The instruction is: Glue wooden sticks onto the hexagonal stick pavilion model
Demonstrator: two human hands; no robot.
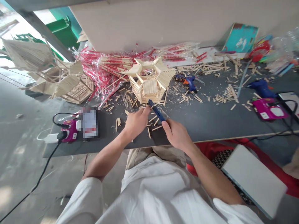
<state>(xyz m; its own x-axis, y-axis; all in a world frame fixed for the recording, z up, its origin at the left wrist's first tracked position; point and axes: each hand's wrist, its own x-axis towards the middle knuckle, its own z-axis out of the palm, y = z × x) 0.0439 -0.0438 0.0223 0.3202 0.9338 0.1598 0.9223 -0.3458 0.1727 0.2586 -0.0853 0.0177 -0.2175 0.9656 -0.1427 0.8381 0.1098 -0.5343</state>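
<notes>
My right hand [177, 134] is closed around a long dark-blue hand tool [157, 111], perhaps a cutter, whose tip points away from me. My left hand [137, 122] is pinched right beside that tip, on what looks like a thin wooden stick; the fingertips partly hide it. Just beyond both hands stands a small model building [150, 87] made of pale wooden sticks, with flared roof panels. Short cut sticks [149, 132] lie loose on the dark table [198, 124] around and under my hands.
A larger stick model [77, 87] stands at the left. Plastic-wrapped stick bundles [100, 65] lie behind. Blue glue guns [191, 84] [261, 87] rest to the right. Magenta power strips [70, 130] [268, 109] with cords sit at both ends. A phone-like device [90, 124] lies left.
</notes>
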